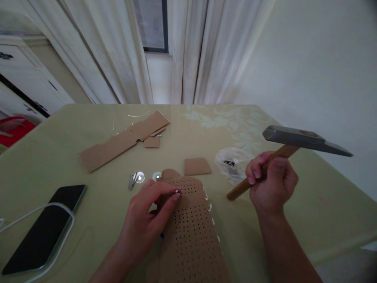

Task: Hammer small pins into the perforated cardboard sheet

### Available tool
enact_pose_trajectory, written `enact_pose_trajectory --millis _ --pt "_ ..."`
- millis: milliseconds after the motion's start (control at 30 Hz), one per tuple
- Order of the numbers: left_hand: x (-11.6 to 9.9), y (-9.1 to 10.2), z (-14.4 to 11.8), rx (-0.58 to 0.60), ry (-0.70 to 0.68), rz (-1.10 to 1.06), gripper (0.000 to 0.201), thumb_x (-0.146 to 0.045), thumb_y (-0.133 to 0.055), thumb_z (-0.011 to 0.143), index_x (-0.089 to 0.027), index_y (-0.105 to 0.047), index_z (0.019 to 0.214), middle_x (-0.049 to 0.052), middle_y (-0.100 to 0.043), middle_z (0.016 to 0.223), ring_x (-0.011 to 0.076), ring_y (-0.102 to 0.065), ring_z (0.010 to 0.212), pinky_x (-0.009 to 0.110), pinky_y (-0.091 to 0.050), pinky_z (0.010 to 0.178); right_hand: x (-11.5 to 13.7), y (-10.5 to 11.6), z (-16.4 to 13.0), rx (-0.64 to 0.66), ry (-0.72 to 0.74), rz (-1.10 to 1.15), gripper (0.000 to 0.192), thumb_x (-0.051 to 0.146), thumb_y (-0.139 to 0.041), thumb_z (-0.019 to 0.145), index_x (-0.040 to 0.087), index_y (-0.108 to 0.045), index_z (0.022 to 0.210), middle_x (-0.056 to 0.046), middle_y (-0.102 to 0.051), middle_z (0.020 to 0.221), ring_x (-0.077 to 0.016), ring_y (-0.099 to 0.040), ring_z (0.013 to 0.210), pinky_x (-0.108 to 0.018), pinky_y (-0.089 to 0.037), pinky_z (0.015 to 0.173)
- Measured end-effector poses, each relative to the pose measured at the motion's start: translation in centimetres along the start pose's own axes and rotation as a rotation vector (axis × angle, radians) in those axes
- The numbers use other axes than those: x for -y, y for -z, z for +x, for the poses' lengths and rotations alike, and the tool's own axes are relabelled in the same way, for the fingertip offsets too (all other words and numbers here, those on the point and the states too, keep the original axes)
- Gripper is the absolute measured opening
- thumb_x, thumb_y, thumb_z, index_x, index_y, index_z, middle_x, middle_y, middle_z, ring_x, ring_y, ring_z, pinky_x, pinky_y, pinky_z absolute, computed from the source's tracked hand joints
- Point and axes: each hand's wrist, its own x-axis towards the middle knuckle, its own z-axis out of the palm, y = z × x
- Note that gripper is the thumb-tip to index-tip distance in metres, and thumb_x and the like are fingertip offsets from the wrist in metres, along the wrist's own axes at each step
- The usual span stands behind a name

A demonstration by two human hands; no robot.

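Observation:
My left hand (pixel 147 210) pinches a nail between thumb and forefinger. Only its bright head (pixel 176 191) shows; the shank is hidden. Beneath the fingers lies a piece of brown cardboard (pixel 193 232) punched with rows of small holes, its right edge torn and whitish. Wrapped in my right hand (pixel 272 181) is the wooden handle of a hammer (pixel 294 137), raised above the table to the right of the cardboard. The hammer's dark metal head has a blunt end on the left and a tapered end on the right.
Several loose nails (pixel 133 181) lie left of the cardboard. Beyond are a long cardboard strip (pixel 123 143), a small cardboard piece (pixel 197 166) and a clear plastic bag (pixel 231 163). A dark tablet (pixel 47 228) with a white cable (pixel 71 220) lies at left.

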Motion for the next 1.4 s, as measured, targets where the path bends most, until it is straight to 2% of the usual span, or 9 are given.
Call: enact_pose_trajectory --millis 267,1400 --pt "-0.31 0.01 0.26 0.014 -0.023 0.016 0.009 -0.020 -0.069 0.102 -0.027 -0.077 0.102 -0.005 -0.069 0.080 0.0115 -0.057 0.070 0.023 -0.048 0.065 -0.37 0.20 -0.19 0.030 0.017 0.095 0.036 0.046 -0.074 0.103 0.019 -0.065 0.081 0.006 -0.047 0.057 -0.0080 -0.043 0.042 -0.018 -0.032 0.038" --pt "-0.33 -0.12 0.03 0.030 -0.045 0.032 0.011 -0.020 -0.068 0.103 -0.028 -0.076 0.105 -0.004 -0.071 0.084 0.0122 -0.058 0.072 0.024 -0.049 0.068 0.02 0.00 -0.56 0.078 -0.018 0.057 0.038 0.049 -0.071 0.104 0.019 -0.064 0.082 0.006 -0.045 0.058 -0.0079 -0.041 0.041 -0.018 -0.031 0.036"
